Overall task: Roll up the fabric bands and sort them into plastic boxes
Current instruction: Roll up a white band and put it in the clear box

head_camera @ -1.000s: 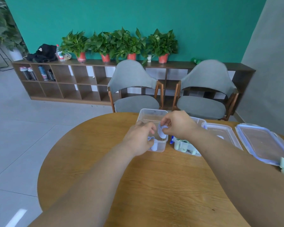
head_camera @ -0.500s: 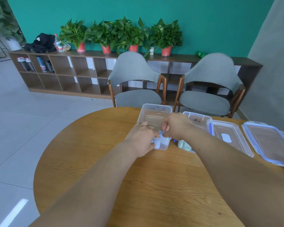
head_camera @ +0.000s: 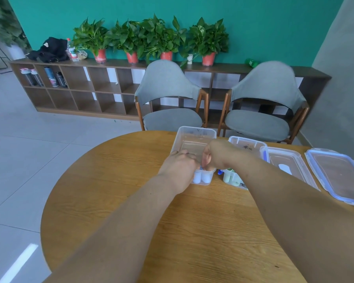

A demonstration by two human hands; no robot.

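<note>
A clear plastic box [head_camera: 193, 132] stands on the round wooden table [head_camera: 114, 180]. White rolled bands [head_camera: 201, 178] stand at its near end. Both hands meet over that end. My right hand [head_camera: 218, 154] curls its fingers down into the box around a white band roll, of which only a sliver with a blue edge shows between the hands. My left hand [head_camera: 180, 167] has its fingertips bent in against the same roll from the left; they are mostly hidden. A second clear box [head_camera: 247, 142] to the right holds pale green rolls [head_camera: 230, 178].
Two blue-rimmed lids [head_camera: 288, 166] [head_camera: 339, 176] lie on the table's right side. Two grey chairs [head_camera: 168, 103] stand behind the table. Beyond them a low wooden shelf [head_camera: 80, 88] carries potted plants against the green wall.
The right hand carried the white roll down from above the rim into the near end of the box. The left hand moved in beside it. The camera tilted down slightly.
</note>
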